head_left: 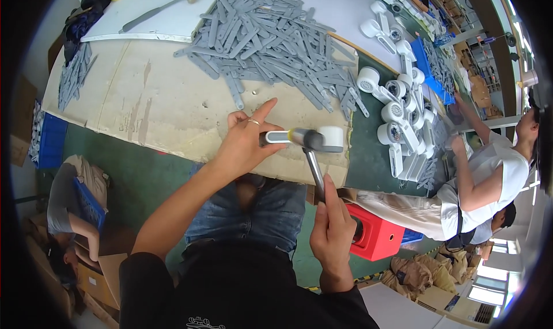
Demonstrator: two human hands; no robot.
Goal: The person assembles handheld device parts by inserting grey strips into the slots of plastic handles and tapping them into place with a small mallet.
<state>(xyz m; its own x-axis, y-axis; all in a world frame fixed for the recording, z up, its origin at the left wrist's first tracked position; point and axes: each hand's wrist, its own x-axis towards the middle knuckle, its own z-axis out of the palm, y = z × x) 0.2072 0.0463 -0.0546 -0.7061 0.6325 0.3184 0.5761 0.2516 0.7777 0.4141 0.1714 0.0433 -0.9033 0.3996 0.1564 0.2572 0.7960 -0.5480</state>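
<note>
My left hand (243, 143) grips the handle end of a white round-headed handheld device (332, 138) with a grey inlay along its handle. The device lies level above the cardboard-covered table edge, its head to the right. In my right hand (333, 228) is a small mallet (314, 169) with a metal shaft. Its dark and yellow head is blurred by motion and overlaps the device's handle; whether it touches cannot be told. Beyond my hands lies a big heap of flat grey plastic strips (259, 35).
Several white devices (393, 111) crowd the green table at right, near a blue bin (432, 70). A co-worker in white (489, 173) stands there. Another mallet (158, 11) lies at the far left. A red box (374, 234) is beside my right hand. Another person (69, 208) bends at left.
</note>
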